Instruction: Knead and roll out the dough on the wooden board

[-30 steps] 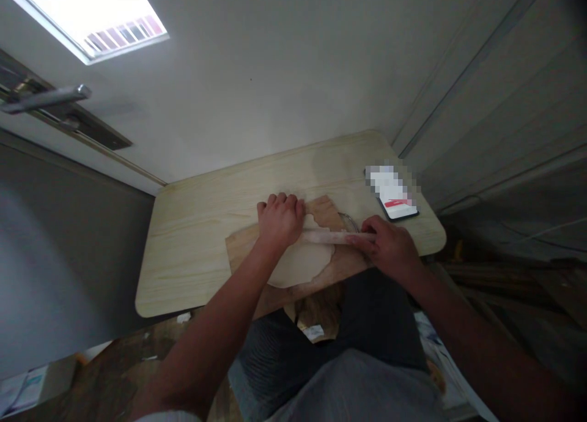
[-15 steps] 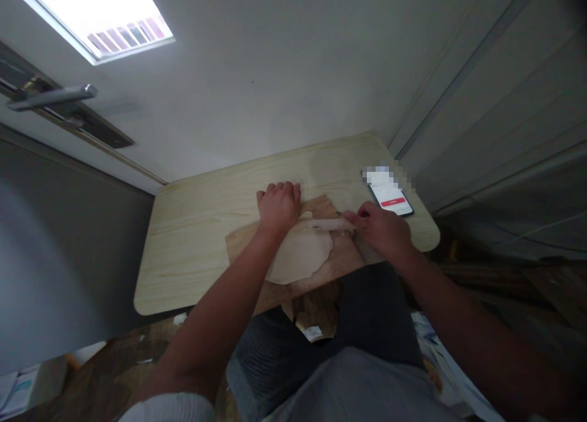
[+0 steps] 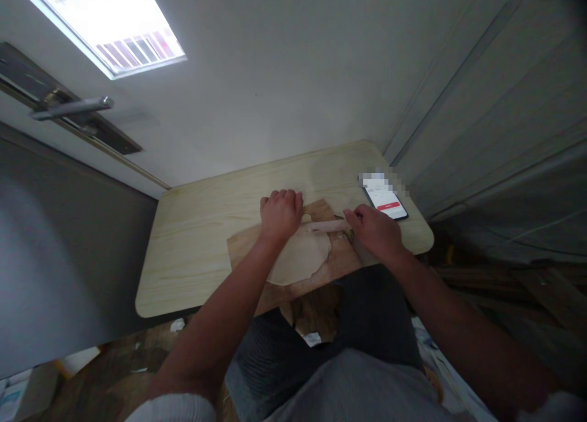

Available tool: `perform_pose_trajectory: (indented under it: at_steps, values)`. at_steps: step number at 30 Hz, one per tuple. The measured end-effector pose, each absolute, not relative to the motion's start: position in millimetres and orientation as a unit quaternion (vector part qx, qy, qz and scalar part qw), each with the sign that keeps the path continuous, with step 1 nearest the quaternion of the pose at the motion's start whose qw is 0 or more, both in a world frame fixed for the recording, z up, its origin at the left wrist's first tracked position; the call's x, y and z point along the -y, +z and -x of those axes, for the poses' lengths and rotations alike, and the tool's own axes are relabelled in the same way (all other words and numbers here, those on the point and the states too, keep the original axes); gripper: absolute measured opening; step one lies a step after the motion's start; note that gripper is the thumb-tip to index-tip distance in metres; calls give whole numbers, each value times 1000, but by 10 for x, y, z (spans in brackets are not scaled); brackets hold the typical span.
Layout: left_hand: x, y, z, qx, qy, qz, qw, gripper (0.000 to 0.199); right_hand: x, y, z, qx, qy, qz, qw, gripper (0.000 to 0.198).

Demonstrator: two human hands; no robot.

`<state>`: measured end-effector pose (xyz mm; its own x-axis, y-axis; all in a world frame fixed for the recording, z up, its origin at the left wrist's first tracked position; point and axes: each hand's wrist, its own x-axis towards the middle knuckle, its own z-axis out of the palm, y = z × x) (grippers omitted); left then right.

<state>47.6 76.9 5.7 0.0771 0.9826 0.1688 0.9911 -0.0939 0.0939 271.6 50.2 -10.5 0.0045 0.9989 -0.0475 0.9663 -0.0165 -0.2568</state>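
Note:
A thin pale sheet with an uneven outline point(image 3: 300, 257), much like rolled dough, lies on a brown wooden board point(image 3: 243, 241). My right hand point(image 3: 373, 229) is closed around the right end of a pale narrow stick point(image 3: 330, 225). The stick lies crosswise over the sheet's far part. At the board's far side, my left hand point(image 3: 281, 214) is closed with its knuckles up, beside the sheet. Whatever it grips, if anything, is hidden under the palm. Some small dark bits, too blurred to name, show near my right fingers.
The board rests on a light wood-grain table point(image 3: 192, 238), its near part reaching my lap. A phone with a lit screen point(image 3: 385, 197) lies at the table's right side. Beyond the table stands a white door with a metal handle point(image 3: 76, 108).
The head view has shifted slightly. The stick and both hands stay over the board, with my right hand drawn a little to the left.

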Motion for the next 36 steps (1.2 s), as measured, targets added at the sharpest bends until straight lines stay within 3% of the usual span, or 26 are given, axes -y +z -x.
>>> perform_pose_trajectory:
  at_steps: [5,11,24,31,36]
  values:
    - [-603,47,-428,666,-127,734,-30,42,-422,-55,-2801,709,130,689,75,61]
    - [-163,-61,-416,702,-262,658,-75,30,-240,-21,-3068,677,134,717,96,60]
    - [47,-129,-380,644,-310,685,-142,32,53,-128,-3212,639,199,735,112,54]
    - [-34,-160,-315,586,-344,701,-216,31,129,-207,-3149,652,162,737,70,54]
    - [58,-129,-180,600,-362,687,-193,31,144,-191,-3159,661,161,728,80,55]
